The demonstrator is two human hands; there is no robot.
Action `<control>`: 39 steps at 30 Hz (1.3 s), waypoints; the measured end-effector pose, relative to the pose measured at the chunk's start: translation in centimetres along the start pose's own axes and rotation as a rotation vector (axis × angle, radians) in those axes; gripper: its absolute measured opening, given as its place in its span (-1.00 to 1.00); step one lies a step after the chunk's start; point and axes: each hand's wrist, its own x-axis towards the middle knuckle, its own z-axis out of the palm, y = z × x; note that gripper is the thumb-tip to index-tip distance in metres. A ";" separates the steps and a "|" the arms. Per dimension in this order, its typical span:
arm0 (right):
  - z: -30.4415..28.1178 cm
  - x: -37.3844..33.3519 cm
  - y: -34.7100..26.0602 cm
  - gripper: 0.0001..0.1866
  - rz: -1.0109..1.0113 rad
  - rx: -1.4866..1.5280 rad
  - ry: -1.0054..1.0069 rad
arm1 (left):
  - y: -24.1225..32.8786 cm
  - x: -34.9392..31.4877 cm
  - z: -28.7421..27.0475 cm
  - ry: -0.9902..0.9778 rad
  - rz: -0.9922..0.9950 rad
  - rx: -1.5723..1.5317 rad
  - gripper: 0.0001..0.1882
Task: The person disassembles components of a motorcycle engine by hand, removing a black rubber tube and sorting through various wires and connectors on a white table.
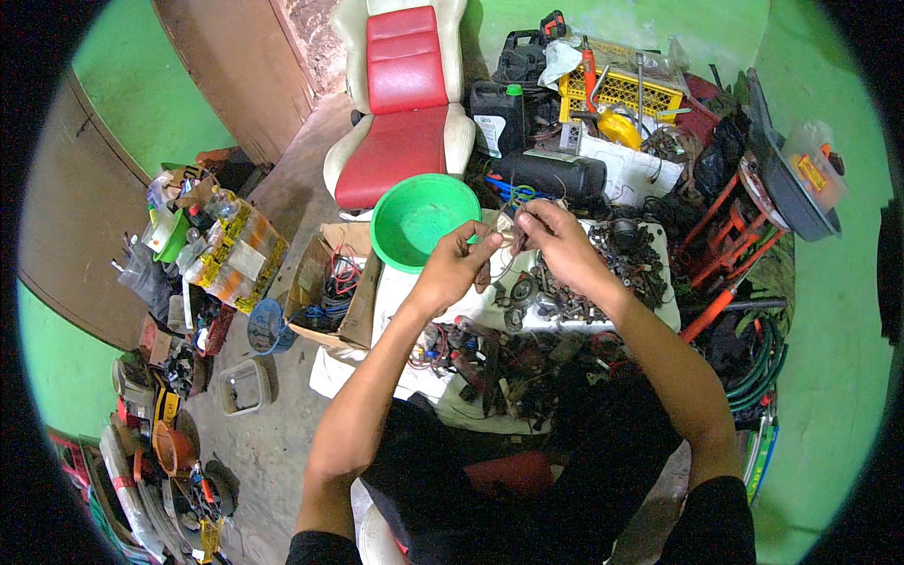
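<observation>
Both hands are raised over the cluttered work surface, close together. Between them is a small whitish piece that looks like a wire connector; its exact kind is too small to tell. My left hand pinches at its left side, near the rim of a green basin. My right hand has its thumb and fingers closed on the other side of the piece. Thin green and blue wires show just beyond the fingers. Below the hands lie many small dark metal parts on a white sheet.
A cardboard box of wires stands left of the sheet. Dark parts and cables lie nearest me. Beyond are a red and white seat, a black jerrycan and a yellow crate. An orange metal stand is at right.
</observation>
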 end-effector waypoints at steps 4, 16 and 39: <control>0.3 -0.6 -1.6 -0.77 0.113 0.128 -0.059 | 0.5 -0.3 -0.5 0.018 -0.005 -0.010 -0.72; -0.9 -0.4 0.0 -0.77 -0.035 0.018 -0.437 | 1.2 -0.8 -0.7 0.077 -0.018 -0.734 -0.76; -1.4 -1.2 0.3 -0.80 0.002 -0.005 -0.358 | -0.6 -0.9 -2.6 0.230 0.057 -0.570 -0.74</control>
